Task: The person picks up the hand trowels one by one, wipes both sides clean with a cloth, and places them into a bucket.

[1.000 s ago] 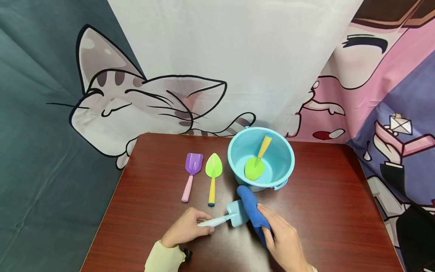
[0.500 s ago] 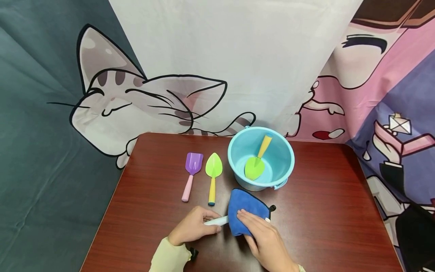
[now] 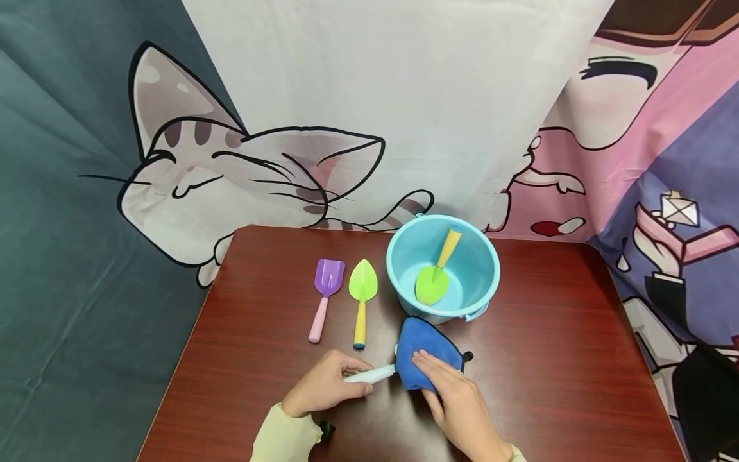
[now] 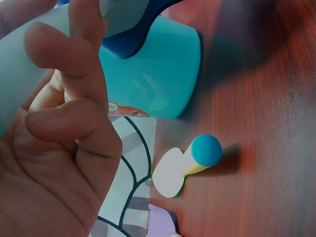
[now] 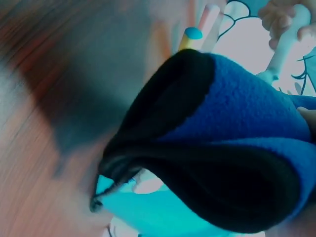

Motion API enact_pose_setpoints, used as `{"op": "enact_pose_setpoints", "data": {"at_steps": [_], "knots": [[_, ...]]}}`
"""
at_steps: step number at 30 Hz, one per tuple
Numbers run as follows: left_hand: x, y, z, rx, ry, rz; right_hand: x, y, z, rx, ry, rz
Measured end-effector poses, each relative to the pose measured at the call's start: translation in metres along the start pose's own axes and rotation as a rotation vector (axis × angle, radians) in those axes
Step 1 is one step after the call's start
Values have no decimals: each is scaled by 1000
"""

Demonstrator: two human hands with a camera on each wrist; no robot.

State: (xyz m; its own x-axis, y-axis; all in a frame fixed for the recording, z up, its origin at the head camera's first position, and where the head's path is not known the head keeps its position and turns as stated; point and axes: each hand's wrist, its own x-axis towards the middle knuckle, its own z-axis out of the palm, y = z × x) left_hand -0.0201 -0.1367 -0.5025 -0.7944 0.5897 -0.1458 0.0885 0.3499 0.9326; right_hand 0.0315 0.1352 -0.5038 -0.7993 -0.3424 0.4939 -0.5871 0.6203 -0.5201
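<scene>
My left hand [image 3: 326,386] grips the pale handle of a light-blue toy shovel [image 3: 378,373], held low over the front of the table. A blue cloth [image 3: 417,366] with black edging wraps most of the shovel's blade; only a sliver shows at its left edge. My right hand [image 3: 462,407] holds that cloth, fingers flat on top and thumb underneath. From the right wrist, the folded cloth [image 5: 247,106] fills the middle, with the shovel handle [image 5: 287,47] behind it. Curled fingers [image 4: 89,118] surround the handle in the left wrist view.
A light-blue bucket [image 3: 476,263] stands at the table's back, behind the cloth. A green toy shovel with yellow handle [image 3: 433,285] leans inside it. Left of the bucket lie a pointed green trowel [image 3: 363,282] and a purple shovel with pink handle [image 3: 330,277].
The cloth has turned from lying on edge beside the blade to covering it. Both hands first came closer together, then the cloth shifted slightly right along the blade.
</scene>
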Motion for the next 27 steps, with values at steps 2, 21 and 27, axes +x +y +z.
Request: {"op": "enact_pose_setpoints", "data": {"at_steps": [2, 21, 27], "knots": [[-1, 0, -1, 2, 2, -2, -1, 4, -2, -4, 15, 21], [-16, -6, -16, -107, -34, 29, -9, 25, -21, -130, 36, 142], [-21, -5, -28, -129, -40, 31, -9, 24, -28, -144, 86, 146]]}}
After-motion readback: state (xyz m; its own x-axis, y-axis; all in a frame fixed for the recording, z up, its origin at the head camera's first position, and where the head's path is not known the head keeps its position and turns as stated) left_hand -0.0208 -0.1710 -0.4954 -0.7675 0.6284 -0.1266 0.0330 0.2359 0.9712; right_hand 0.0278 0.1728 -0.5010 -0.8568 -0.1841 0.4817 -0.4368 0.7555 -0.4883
